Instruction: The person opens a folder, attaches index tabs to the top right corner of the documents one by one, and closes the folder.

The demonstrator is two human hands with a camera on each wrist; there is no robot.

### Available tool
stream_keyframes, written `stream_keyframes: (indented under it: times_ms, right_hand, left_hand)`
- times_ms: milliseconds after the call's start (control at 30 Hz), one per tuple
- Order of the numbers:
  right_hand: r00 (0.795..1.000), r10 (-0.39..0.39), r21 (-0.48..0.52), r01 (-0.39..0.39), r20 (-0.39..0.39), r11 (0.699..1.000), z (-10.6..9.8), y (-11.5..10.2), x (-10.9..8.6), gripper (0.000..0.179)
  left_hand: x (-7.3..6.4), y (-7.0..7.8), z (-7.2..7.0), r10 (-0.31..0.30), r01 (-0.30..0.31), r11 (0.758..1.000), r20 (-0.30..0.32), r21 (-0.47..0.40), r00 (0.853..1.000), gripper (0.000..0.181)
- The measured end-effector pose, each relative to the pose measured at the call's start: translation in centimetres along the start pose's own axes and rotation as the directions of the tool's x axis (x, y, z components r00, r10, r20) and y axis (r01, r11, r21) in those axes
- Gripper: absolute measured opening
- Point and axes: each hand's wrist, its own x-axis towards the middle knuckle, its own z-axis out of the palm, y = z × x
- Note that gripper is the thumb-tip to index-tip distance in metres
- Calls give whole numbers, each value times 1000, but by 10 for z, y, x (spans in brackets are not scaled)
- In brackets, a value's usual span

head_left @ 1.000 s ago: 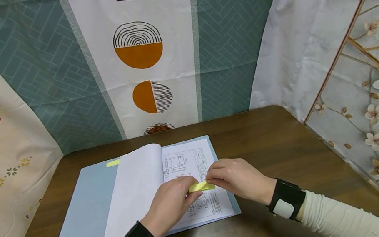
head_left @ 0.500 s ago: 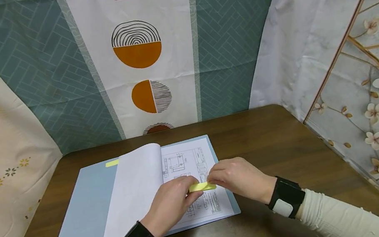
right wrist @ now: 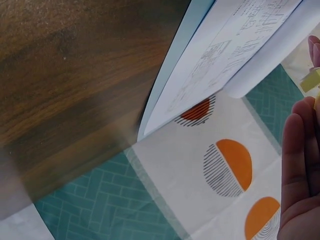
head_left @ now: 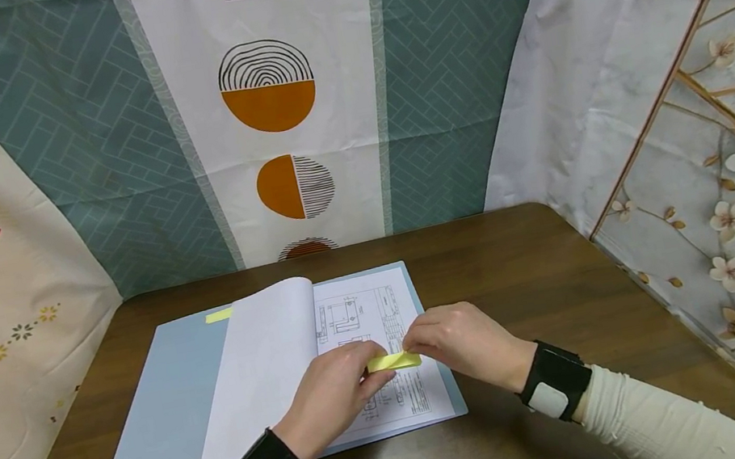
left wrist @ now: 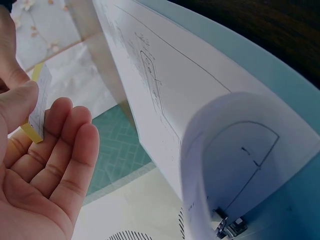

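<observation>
Above a page with a technical drawing (head_left: 366, 303), my left hand (head_left: 335, 383) pinches a narrow pad of yellow sticky notes (head_left: 391, 361) between thumb and fingers. In the left wrist view the pad (left wrist: 39, 102) shows a pale, printed face and yellow ends, and the other fingers are extended beside it. My right hand (head_left: 464, 339) pinches at the pad's right end, where a yellow strip looks partly lifted. The right wrist view catches only part of the pad (right wrist: 311, 80) at its edge, near the right fingers (right wrist: 295, 145).
An open light-blue folder (head_left: 145, 433) lies on the brown wooden table (head_left: 508, 270). A white sheet (head_left: 260, 371) is turned over to the left and curls at the binding, by a metal fastener (left wrist: 232, 226). One yellow sticky strip (head_left: 218, 316) sits at the folder's upper left.
My right fingertips have shifted very slightly to the right at the pad's end. The left hand, folder and pages stay in place.
</observation>
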Motion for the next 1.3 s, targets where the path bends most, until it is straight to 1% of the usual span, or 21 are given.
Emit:
stream_keyframes:
  times_ms: [100, 200, 367, 567, 800, 900, 1000, 1100, 1167, 1300]
  right_hand:
    - [1000, -2, 15, 2, -22, 1000, 0, 1, 0, 28]
    - [999, -9, 31, 10, -38, 999, 0, 2, 1, 32]
    - [999, -13, 49, 15, -41, 999, 0, 3, 2, 37]
    - [999, -11, 59, 14, -48, 998, 2, 3, 3, 35]
    - [1000, -15, 94, 17, -18, 995, 1, 3, 4, 27]
    - [1000, 10, 142, -11, 5, 990, 1, 4, 4, 23]
    - [997, 68, 214, -76, 43, 974, 1, 5, 4, 18]
    - [989, 120, 260, -139, 85, 956, 1, 4, 4, 14]
    - [985, 142, 260, -164, 103, 952, 1, 3, 4, 11]
    - [981, 161, 216, -181, 109, 959, 1, 0, 4, 9]
  left_hand:
    - [0, 0, 0, 1, -1, 1000, 1, -13, 1000, 23]
    - [-1, 0, -1, 1, -1, 1000, 2, -19, 1000, 23]
    - [-1, 0, -1, -4, 4, 1000, 7, -16, 1000, 22]
    - [-1, 1, -1, -11, 12, 1000, 15, -27, 1000, 22]
    - [-1, 1, 0, 2, -2, 1000, 20, -30, 1000, 21]
    - [-1, 1, 0, 13, -13, 1000, 19, -27, 1000, 20]
    - [-1, 0, 1, 23, -23, 1000, 16, -21, 1000, 20]
    - [-1, 0, 2, 29, -29, 1000, 11, -12, 1000, 21]
    - [-1, 0, 2, 31, -31, 1000, 7, -3, 999, 22]
    - [0, 1, 3, 36, -36, 999, 1, 14, 999, 23]
